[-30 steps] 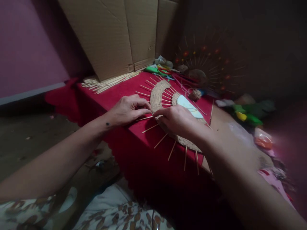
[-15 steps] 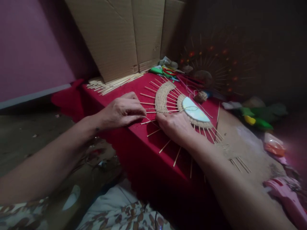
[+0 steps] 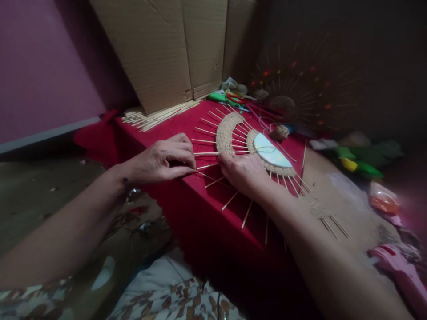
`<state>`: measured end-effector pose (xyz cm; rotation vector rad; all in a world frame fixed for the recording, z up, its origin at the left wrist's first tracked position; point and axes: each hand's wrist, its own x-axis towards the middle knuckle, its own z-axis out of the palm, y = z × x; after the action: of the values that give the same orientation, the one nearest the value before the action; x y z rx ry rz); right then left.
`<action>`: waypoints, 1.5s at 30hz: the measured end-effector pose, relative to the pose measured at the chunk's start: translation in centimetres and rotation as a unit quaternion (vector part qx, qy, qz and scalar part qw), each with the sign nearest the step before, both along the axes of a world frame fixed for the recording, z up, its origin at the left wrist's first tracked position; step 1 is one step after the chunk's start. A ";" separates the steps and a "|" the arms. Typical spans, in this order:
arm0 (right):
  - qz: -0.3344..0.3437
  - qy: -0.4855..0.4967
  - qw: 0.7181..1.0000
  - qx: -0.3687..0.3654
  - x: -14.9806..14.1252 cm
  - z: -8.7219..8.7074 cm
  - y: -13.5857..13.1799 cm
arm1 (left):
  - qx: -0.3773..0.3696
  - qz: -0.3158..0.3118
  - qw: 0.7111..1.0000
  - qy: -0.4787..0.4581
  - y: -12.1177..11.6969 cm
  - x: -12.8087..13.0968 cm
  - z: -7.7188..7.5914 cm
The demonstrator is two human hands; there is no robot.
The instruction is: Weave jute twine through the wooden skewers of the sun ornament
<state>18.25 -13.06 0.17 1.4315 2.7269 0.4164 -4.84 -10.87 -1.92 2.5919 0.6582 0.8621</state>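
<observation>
A half-round fan of thin wooden sticks [image 3: 207, 142], woven with a band of twine [image 3: 226, 133], lies on a red cloth [image 3: 213, 209]. At its middle is a pale blue half-disc [image 3: 271, 152] edged with more woven twine. My left hand [image 3: 163, 159], beside the outer stick ends, pinches a thin strand of twine [image 3: 204, 174] between thumb and finger; the strand runs toward my right hand. Fingers of my right hand [image 3: 245, 173] are closed at the lower end of the woven band, gripping the fan there. My right hand and forearm hide some sticks.
Loose sticks [image 3: 160, 116] lie by a standing cardboard panel [image 3: 167, 53]. Scissors [image 3: 235, 98] and a twine ball [image 3: 279, 132] sit behind the fan. A pink glue gun [image 3: 396, 266] rests at right on a brown board [image 3: 336, 191]. A decorated stick wheel [image 3: 282, 106] stands at the back.
My left hand has shifted slightly left, its pinching fingertips now lower, bringing the strand below the nearest stick ends. My right hand stays at the band's end.
</observation>
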 end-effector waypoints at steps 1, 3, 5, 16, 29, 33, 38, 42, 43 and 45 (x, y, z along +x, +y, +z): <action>0.000 0.003 1.000 0.000 0.0 0.0 0.0 | 0.005 0.003 1.000 0.003 0.1 0.0 -0.1; 0.003 0.008 1.000 -0.002 0.0 -0.1 0.0 | 0.026 0.020 0.999 -0.001 0.3 0.1 -0.4; 0.002 0.012 1.000 -0.005 0.0 -0.1 0.0 | 0.064 0.046 0.997 -0.011 0.7 0.3 -0.7; 0.025 0.053 0.996 -0.067 0.8 0.9 -0.1 | 0.154 0.082 0.981 0.087 3.2 2.5 1.5; 0.024 0.093 0.990 -0.107 1.7 0.9 -0.8 | 0.139 0.108 0.954 0.243 0.5 0.8 1.7; 0.024 0.105 0.989 -0.102 1.8 0.6 -0.9 | 0.052 0.139 0.968 0.204 -1.1 -0.4 1.0; 0.033 0.103 0.989 -0.098 2.0 0.7 -1.1 | 0.028 0.161 0.977 0.138 -2.3 0.2 1.5; 0.036 0.104 0.990 -0.091 2.2 0.7 -1.1 | -0.008 0.185 0.980 0.070 -2.6 1.4 2.5; 0.036 0.104 0.989 -0.094 2.2 0.6 -1.2 | -0.016 0.185 0.980 0.068 -2.6 1.6 2.6; 0.036 0.105 0.989 -0.097 2.2 0.6 -1.2 | -0.026 0.184 0.980 0.074 -2.7 2.0 2.8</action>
<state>20.44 -14.27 0.76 1.4016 2.8909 0.0000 -2.80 -13.56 0.86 2.5454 1.2135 0.7438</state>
